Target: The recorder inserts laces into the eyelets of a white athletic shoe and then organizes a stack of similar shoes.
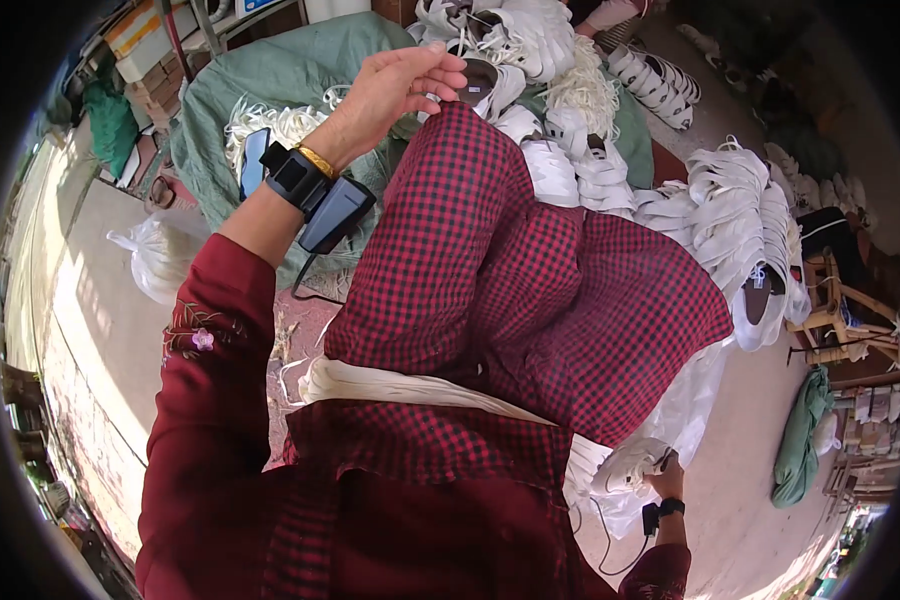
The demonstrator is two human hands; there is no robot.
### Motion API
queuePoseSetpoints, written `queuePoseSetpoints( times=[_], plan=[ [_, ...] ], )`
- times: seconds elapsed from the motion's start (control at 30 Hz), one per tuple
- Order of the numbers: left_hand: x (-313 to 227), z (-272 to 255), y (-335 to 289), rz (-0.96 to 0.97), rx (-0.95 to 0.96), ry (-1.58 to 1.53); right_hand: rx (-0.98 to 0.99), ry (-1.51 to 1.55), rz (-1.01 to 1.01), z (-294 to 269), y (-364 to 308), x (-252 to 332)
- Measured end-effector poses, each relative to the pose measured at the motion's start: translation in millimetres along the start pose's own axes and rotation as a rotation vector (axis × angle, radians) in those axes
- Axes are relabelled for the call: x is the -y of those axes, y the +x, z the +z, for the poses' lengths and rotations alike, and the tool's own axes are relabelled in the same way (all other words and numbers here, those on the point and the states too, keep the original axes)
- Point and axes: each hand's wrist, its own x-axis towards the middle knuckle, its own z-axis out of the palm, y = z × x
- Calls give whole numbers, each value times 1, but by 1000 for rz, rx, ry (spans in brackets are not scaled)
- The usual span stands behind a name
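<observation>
My left hand (395,95) is raised above my left knee, beside the pile of white shoes. Its fingers are stretched and loosely bent, with nothing visible in them. Low on my right side, my right hand (665,476) grips a white shoe (628,468) lying on clear plastic. Part of that hand's grip is hidden. A thick bundle of white shoelaces (410,385) lies across my lap, on the red-and-black checked apron (430,240). Past my knees, several white shoes (550,172) with dark insoles are stacked against one another.
A green cloth sack (205,100) at far left bears a heap of white laces (270,125). More shoes (735,210) stand in rows to the right. A white plastic bag (160,255) sits on the floor at left, a bamboo stool (850,310) and rolled green cloth (802,440) at right.
</observation>
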Motion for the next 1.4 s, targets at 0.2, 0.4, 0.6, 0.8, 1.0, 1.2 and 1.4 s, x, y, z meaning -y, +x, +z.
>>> queuePoseSetpoints(
  times=[0.2, 0.4, 0.6, 0.8, 1.0, 1.2, 1.4],
  plan=[
    [107, -52, -12, -296, -154, -59, 393, -15, 348, -134, 95, 105],
    [227, -24, -34, -462, 193, -66, 208, -61, 0, -241, 213, 281],
    [305, 0, -48, -356, 400, -220, 304, -108, -200, -247, 313, 417],
    [374, 12, -52, -296, 370, -206, 691, -78, -205, -130, 314, 496],
    [347, -7, 1, -1090, 172, -889, 1013, -148, -319, -50, 299, 521],
    [319, -21, 10, -838, 277, -335, 1140, -25, -339, 6, 338, 540],
    [307, -18, 20, -351, 208, 333, 1099, -120, -303, 44, 351, 521]
  ],
)
